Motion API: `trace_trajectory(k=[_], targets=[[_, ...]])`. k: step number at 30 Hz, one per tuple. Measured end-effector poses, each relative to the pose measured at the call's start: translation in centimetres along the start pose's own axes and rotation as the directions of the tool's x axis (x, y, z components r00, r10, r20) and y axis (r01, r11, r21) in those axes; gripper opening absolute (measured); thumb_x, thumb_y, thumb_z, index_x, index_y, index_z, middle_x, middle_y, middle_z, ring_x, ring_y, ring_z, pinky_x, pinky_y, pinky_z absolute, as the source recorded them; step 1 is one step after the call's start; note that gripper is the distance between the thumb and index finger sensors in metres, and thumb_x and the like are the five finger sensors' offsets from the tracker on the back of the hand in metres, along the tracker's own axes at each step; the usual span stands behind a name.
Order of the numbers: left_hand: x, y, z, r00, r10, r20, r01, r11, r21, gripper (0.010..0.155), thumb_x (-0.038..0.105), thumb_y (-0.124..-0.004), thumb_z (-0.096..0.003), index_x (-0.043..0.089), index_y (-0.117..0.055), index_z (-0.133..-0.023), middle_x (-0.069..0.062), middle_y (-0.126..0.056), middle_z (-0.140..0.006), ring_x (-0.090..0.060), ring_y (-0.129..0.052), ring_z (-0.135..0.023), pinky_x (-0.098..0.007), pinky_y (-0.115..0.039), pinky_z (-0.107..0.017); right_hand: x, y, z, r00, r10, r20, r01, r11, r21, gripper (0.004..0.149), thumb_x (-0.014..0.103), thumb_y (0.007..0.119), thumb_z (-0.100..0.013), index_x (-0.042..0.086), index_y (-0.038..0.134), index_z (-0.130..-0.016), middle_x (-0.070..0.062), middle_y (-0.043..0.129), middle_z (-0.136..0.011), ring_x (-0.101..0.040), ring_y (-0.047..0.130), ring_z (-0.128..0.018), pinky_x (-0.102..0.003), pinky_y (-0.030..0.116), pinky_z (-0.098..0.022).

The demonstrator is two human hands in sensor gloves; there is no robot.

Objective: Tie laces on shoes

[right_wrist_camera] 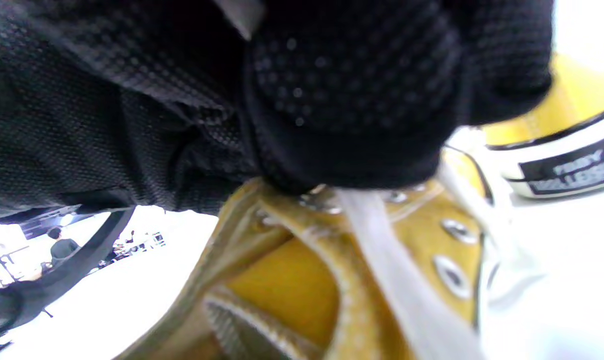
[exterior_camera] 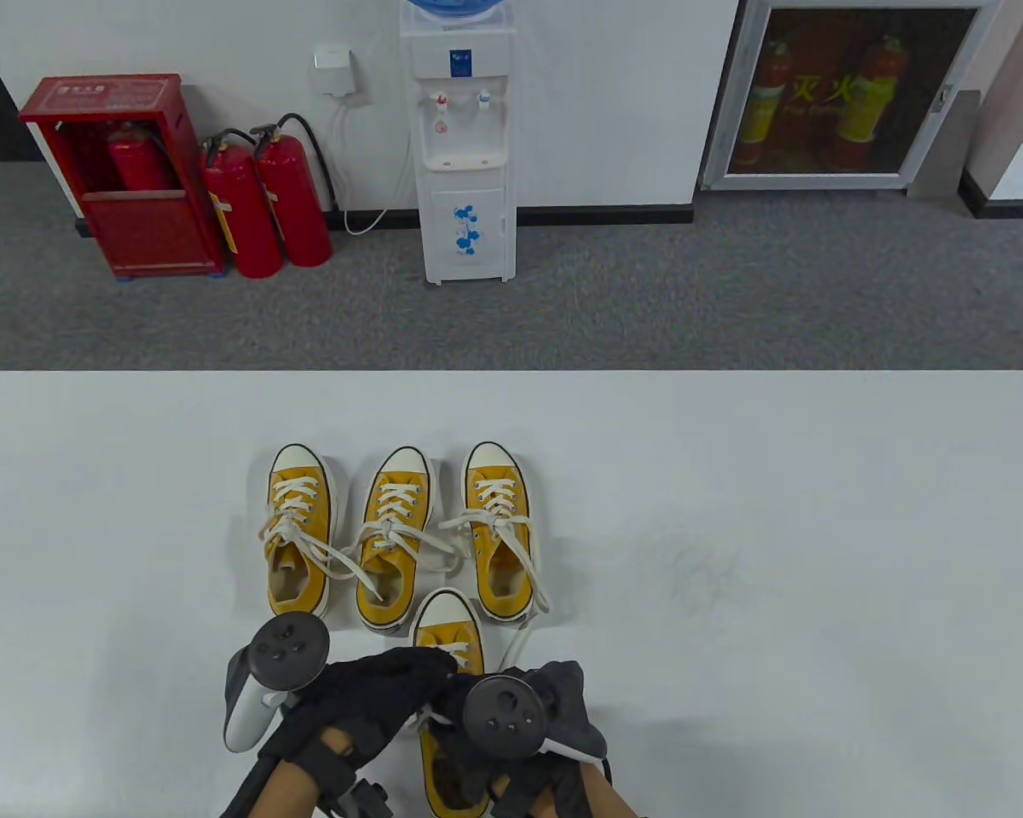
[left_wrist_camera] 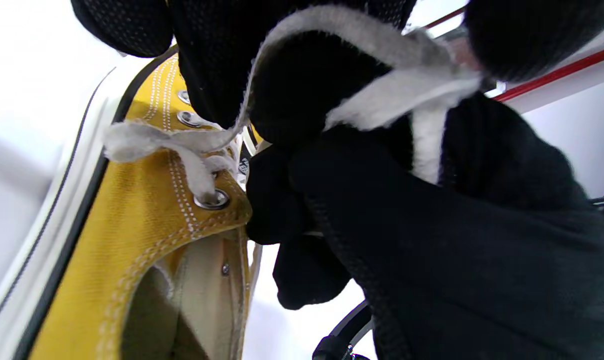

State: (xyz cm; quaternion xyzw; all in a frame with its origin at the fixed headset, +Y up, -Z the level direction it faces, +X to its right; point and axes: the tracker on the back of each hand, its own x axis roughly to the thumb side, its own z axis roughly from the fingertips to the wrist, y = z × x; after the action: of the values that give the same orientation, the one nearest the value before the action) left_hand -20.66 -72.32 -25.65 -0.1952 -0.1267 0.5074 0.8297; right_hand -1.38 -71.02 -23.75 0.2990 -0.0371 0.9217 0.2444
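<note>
A yellow canvas shoe (exterior_camera: 448, 635) with a white toe cap lies at the table's near edge, toe pointing away. Both gloved hands are over its lacing. My left hand (exterior_camera: 367, 694) holds the white lace (left_wrist_camera: 382, 95), which runs from the top eyelet (left_wrist_camera: 212, 199) up through its fingers. My right hand (exterior_camera: 524, 711) presses down on the shoe's upper (right_wrist_camera: 302, 280); a white lace (right_wrist_camera: 382, 260) comes out from under its fingers. The shoe's middle is hidden under the hands in the table view.
Three more yellow shoes (exterior_camera: 300, 528) (exterior_camera: 392, 537) (exterior_camera: 501, 528) stand in a row just beyond, with loose white laces trailing on the white table (exterior_camera: 776, 554). Beyond the table's far edge are fire extinguishers and a water dispenser.
</note>
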Motion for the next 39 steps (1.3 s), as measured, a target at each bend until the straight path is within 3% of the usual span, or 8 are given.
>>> trace_trajectory(k=[3,9,16,19,22,25,33,39], targets=[[-0.1,0.1,0.0,1.0,0.031,0.003,-0.031,0.999,0.029,0.061,0.061,-0.082,-0.049,0.024,-0.085,-0.097,-0.007,-0.089,-0.105,-0.038,-0.091,-0.09,-0.068,-0.06,-0.071,0.0,-0.1,0.0,1.0,0.024,-0.012,-0.024,1.0,-0.019,0.037,0.034,0.086,-0.044,0.023,0.091,-0.079,0.003,0.104,-0.058,-0.011,0.104,-0.02,-0.044,0.088,-0.033],[-0.2,0.0,0.1,0.993,0.121,0.006,-0.12,0.981,0.154,0.041,0.047,-0.091,-0.0464,0.03,-0.098,-0.083,-0.001,-0.1,-0.095,-0.035,-0.095,-0.086,-0.066,-0.064,-0.069,0.0,-0.3,0.1,0.998,0.038,-0.041,-0.04,0.998,-0.043,0.037,0.036,0.088,-0.043,0.025,0.093,-0.077,0.004,0.107,-0.057,-0.01,0.108,-0.018,-0.042,0.09,-0.031],[-0.3,1.0,1.0,0.979,0.199,0.052,-0.206,0.929,0.309,0.038,0.047,-0.087,-0.0476,0.032,-0.096,-0.081,0.001,-0.102,-0.09,-0.032,-0.099,-0.08,-0.063,-0.068,-0.067,-0.8,-1.5,0.3,0.995,-0.039,-0.089,0.034,0.998,-0.053,0.045,0.043,0.089,-0.042,0.022,0.09,-0.082,0.004,0.106,-0.064,-0.013,0.112,-0.027,-0.044,0.09,-0.036],[-0.5,2.1,1.4,0.958,0.275,0.081,-0.287,0.911,0.295,0.038,0.046,-0.085,-0.0488,0.032,-0.091,-0.084,0.001,-0.1,-0.092,-0.032,-0.098,-0.081,-0.064,-0.068,-0.067,-1.9,-2.6,0.5,0.988,-0.101,-0.116,0.097,0.994,-0.04,0.053,0.049,0.09,-0.04,0.022,0.087,-0.086,0.004,0.104,-0.07,-0.017,0.114,-0.037,-0.046,0.088,-0.041],[-0.7,2.8,1.5,0.934,0.345,0.097,-0.358,0.889,0.286,0.038,0.044,-0.084,-0.0497,0.032,-0.087,-0.086,-0.001,-0.098,-0.093,-0.032,-0.097,-0.082,-0.064,-0.066,-0.068,-2.5,-4.0,0.7,0.983,-0.12,-0.139,0.11,0.991,-0.081,0.05,0.043,0.09,-0.041,0.022,0.087,-0.086,0.004,0.103,-0.071,-0.019,0.116,-0.042,-0.046,0.089,-0.042],[-0.7,3.2,1.6,0.933,0.344,0.109,-0.361,0.886,0.291,0.038,0.043,-0.084,-0.0495,0.034,-0.085,-0.087,0.001,-0.099,-0.092,-0.03,-0.098,-0.082,-0.063,-0.066,-0.069,-2.7,-5.0,0.8,0.982,-0.105,-0.158,0.084,0.987,-0.136,0.044,0.037,0.092,-0.04,0.023,0.09,-0.082,0.004,0.106,-0.067,-0.016,0.118,-0.04,-0.044,0.091,-0.04],[-0.1,4.0,2.2,0.921,0.376,0.102,-0.389,0.888,0.244,0.04,0.046,-0.085,-0.0491,0.03,-0.076,-0.084,0.003,-0.093,-0.09,-0.029,-0.097,-0.08,-0.064,-0.066,-0.068,-2.5,-6.7,1.1,0.98,-0.065,-0.189,0.034,0.986,-0.164,0.041,0.041,0.092,-0.039,0.021,0.095,-0.075,0.003,0.109,-0.057,-0.016,0.116,-0.033,-0.045,0.089,-0.038],[-1.0,5.0,3.1,0.93,0.36,0.08,-0.366,0.876,0.315,0.035,0.048,-0.085,-0.0487,0.029,-0.077,-0.077,0.004,-0.096,-0.08,-0.028,-0.1,-0.069,-0.064,-0.069,-0.065,-4.0,-8.0,2.6,0.968,-0.074,-0.238,0.022,0.976,-0.216,0.041,0.046,0.091,-0.039,0.019,0.097,-0.07,0.004,0.107,-0.045,-0.012,0.108,-0.02,-0.044,0.088,-0.036]])
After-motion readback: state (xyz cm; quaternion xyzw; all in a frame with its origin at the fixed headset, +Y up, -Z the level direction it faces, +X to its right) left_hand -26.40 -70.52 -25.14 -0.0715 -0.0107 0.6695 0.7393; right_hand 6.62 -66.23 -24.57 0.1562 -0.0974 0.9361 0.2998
